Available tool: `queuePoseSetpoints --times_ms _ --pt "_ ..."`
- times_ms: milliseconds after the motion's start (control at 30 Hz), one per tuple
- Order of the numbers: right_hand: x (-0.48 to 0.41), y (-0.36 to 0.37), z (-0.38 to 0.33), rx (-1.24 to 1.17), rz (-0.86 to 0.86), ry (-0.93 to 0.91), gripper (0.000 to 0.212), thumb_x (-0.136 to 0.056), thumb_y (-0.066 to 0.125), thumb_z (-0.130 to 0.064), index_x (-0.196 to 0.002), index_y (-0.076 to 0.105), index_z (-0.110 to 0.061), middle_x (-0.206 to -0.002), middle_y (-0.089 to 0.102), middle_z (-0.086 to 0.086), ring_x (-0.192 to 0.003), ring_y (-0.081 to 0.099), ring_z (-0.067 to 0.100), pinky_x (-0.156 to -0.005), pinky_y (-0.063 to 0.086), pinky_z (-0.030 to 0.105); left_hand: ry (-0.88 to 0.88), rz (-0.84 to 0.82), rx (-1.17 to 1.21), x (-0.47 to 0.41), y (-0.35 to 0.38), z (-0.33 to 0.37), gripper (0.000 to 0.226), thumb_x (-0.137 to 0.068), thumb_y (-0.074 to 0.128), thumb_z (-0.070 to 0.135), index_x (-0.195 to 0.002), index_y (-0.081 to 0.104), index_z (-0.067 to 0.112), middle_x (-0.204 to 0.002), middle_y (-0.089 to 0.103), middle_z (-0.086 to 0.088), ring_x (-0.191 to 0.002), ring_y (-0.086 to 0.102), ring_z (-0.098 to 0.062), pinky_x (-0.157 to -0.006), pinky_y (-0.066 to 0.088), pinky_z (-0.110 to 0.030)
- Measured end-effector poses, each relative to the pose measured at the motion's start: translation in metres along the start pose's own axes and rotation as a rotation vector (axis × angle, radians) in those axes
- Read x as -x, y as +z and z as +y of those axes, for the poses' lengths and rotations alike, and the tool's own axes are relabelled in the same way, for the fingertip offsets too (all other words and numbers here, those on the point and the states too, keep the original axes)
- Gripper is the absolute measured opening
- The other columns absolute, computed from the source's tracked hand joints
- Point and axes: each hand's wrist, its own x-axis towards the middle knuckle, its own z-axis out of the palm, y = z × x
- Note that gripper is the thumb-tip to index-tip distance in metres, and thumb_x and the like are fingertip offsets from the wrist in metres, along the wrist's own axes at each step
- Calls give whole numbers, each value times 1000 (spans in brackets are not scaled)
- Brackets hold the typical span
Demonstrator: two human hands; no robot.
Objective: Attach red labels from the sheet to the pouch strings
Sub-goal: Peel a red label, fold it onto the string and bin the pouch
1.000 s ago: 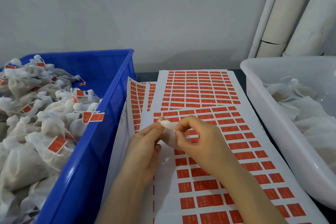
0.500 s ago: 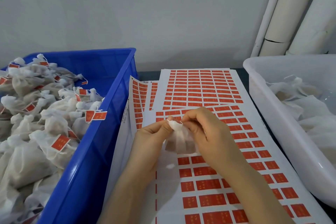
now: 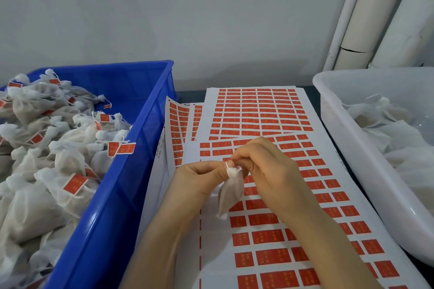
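A small white mesh pouch [image 3: 229, 191] hangs between my hands above the top sheet of red labels [image 3: 270, 239]. My left hand [image 3: 199, 178] pinches the pouch's gathered neck from the left. My right hand [image 3: 267, 171] has its fingers curled at the same neck from the right, thumb and fingertips pinched at the top of the pouch. The string itself is too thin to make out. No red label shows on this pouch. More label sheets [image 3: 256, 110] lie behind, overlapping each other.
A blue crate [image 3: 141, 148] on the left is piled with white pouches carrying red labels [image 3: 75, 184]. A white tub [image 3: 347, 138] on the right holds plain white pouches [image 3: 399, 138]. White pipes [image 3: 366, 19] stand against the grey wall at back right.
Both hands have lifted the pouch's neck a little, and the pouch body now hangs lower and longer beneath the fingers. The sheets and both bins have not moved.
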Motion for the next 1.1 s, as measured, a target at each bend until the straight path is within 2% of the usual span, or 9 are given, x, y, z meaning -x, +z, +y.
queuePoseSetpoints --times_ms 133,267,400,500,633,767,900,1000,1100 --pt "0 2 0 2 -6 -18 13 -78 60 -10 -87 67 -4 -83 65 8 -69 62 13 -67 50 12 29 -43 39 2 0 1 26 -58 67 46 -78 77 32 -87 72 20 -90 64 -7 -72 47 -21" --pt "-1 2 -1 -162 19 105 14 -85 55 -15 -90 66 -9 -82 64 -5 -69 56 0 -72 44 2 68 -86 64 3 1 2 23 -59 66 48 -79 75 42 -90 72 20 -89 65 -2 -79 48 -26" --pt "-1 2 -4 -291 -5 234 15 -90 54 -19 -90 56 -34 -82 53 -30 -84 55 -13 -73 39 -2 87 -92 81 3 1 2 22 -63 67 47 -82 76 39 -93 72 19 -92 64 -2 -83 48 -28" --pt "-2 2 -5 -353 -24 331 28 -90 55 -22 -86 48 -48 -79 54 -32 -88 53 -19 -66 40 -4 86 -56 88 1 2 -1 10 -81 67 29 -84 77 30 -93 72 17 -91 64 1 -77 47 -22" --pt "-3 3 -5 -421 -22 465 7 -85 51 -41 -89 48 -47 -80 59 -30 -82 59 -14 -60 43 -1 119 15 14 0 8 -3 18 -86 65 23 -70 73 28 -80 71 19 -81 63 7 -58 46 -7" --pt "-2 4 -1 -450 -80 536 31 -71 44 -64 -81 54 -36 -78 62 -22 -80 58 -10 -59 46 2 175 96 -117 -1 14 -6 12 -85 65 29 -74 70 30 -73 69 19 -76 65 -2 -62 49 -9" --pt "-1 5 3 -495 -186 590 19 -80 57 -51 -81 61 -32 -77 64 -19 -78 59 -9 -60 47 4 176 115 -71 -1 16 -6 14 -89 61 28 -77 67 32 -76 68 28 -80 64 9 -55 47 -6" --pt "0 7 9 -509 -189 635 9 -84 61 -42 -82 63 -33 -78 65 -20 -78 62 -3 -71 52 13 145 89 21 1 18 -3 17 -92 55 30 -79 66 32 -75 65 36 -78 58 21 -48 41 0" --pt "1 7 11 -545 -178 651 3 -84 65 -34 -84 61 -35 -79 64 -21 -78 63 -3 -72 54 17 98 67 100 2 19 -2 19 -92 53 38 -79 67 36 -79 66 33 -81 65 3 -55 46 -8"
